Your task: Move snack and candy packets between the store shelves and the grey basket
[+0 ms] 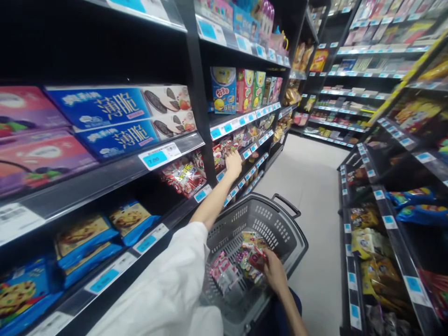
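While the right hand point(275, 269) dips into the grey basket point(293, 240), its fingers pinch a red packet point(257, 259), which lies directly at the fingertips, on their left side, over other colourful packets. Just left of it, well inside the same basket, a pink packet point(224, 270) rests on the slotted bottom, apart from the hand. A white sleeve point(164, 284) covers the upper part of the left arm, which stretches forward past the basket's left side.

Farther off, the left hand point(234, 164) reaches into a low shelf at packs of small red snacks point(217, 156). These lie right at its fingers, ahead and to the left; whether it grasps one or merely touches them, I cannot tell. Nearer than that hand, beyond a dark upright, shiny red-and-white bags point(185, 175) fill the adjoining compartment. Above the hand, upright boxes point(223, 91) stand on the next shelf, and pale floor point(311, 177) runs on toward the distant racks point(364, 74).
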`<action>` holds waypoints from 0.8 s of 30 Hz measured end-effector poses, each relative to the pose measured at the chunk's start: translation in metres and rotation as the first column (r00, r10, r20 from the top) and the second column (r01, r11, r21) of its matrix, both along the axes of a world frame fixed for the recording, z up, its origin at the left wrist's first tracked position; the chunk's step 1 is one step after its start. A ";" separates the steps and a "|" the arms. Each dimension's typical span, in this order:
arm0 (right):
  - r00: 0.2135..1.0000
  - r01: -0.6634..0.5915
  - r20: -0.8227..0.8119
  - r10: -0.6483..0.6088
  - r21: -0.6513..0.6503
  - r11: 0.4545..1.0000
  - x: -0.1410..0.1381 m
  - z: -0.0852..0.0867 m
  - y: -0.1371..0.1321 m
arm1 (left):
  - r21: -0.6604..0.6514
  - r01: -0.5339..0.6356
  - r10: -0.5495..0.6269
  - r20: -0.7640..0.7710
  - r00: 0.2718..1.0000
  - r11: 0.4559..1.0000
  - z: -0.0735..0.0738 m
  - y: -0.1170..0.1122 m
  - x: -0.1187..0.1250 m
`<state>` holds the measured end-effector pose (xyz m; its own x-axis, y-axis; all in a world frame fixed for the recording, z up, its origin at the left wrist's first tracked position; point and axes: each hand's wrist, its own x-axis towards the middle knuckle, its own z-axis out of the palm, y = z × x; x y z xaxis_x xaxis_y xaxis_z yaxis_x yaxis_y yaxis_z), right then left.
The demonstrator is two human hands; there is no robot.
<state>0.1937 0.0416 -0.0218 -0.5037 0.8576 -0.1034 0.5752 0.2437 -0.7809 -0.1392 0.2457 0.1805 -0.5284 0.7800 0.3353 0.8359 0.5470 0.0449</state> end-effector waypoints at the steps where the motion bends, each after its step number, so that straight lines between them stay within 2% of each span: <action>1: 1.000 -0.015 -0.001 0.015 -0.003 1.000 0.000 0.001 -0.001 | -0.015 -0.017 0.018 0.030 0.999 1.000 0.002 0.003 -0.001; 9: 0.998 -0.067 0.013 0.067 0.000 0.998 0.002 0.001 -0.006 | -0.115 -0.001 0.015 0.115 0.993 0.993 0.011 0.006 -0.016; 13: 0.996 -0.031 -0.086 0.031 0.000 1.000 0.003 -0.003 -0.002 | -0.126 0.009 0.006 0.119 0.993 0.992 0.011 0.005 -0.019; 15: 0.981 0.007 -0.192 -0.017 -0.052 0.999 0.003 -0.005 0.003 | -0.117 0.014 0.001 0.123 0.992 0.993 0.010 0.005 -0.020; 17: 0.935 0.089 -0.321 -0.151 -0.201 0.975 0.003 -0.006 0.010 | -0.099 0.022 -0.009 0.130 0.991 0.995 0.008 0.005 -0.020; 18: 0.887 0.143 -0.381 -0.260 -0.309 0.940 0.004 -0.005 0.014 | -0.088 0.029 -0.017 0.134 0.991 0.996 0.006 0.004 -0.019; 20: 0.723 0.230 -0.459 -0.516 -0.544 0.807 0.007 0.002 0.024 | -0.062 0.050 -0.040 0.146 0.988 0.997 0.004 -0.001 -0.018; 22: 0.529 0.220 -0.473 -0.705 -0.726 0.652 0.012 0.016 0.037 | -0.032 0.077 -0.071 0.163 0.984 0.996 0.002 -0.006 -0.018; 23: 0.452 0.185 -0.470 -0.758 -0.782 0.595 0.013 0.026 0.045 | -0.016 0.092 -0.088 0.172 0.981 0.996 0.001 -0.009 -0.018; 24: 0.396 0.146 -0.473 -0.787 -0.814 0.562 0.013 0.038 0.053 | 0.000 0.106 -0.104 0.183 0.977 0.994 0.001 -0.012 -0.018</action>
<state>0.2070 0.0945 0.0160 -0.1681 0.8524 -0.4951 -0.4451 -0.5138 -0.7334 -0.1571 0.2341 0.1810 -0.4951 0.8370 0.2328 0.8668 0.4578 0.1976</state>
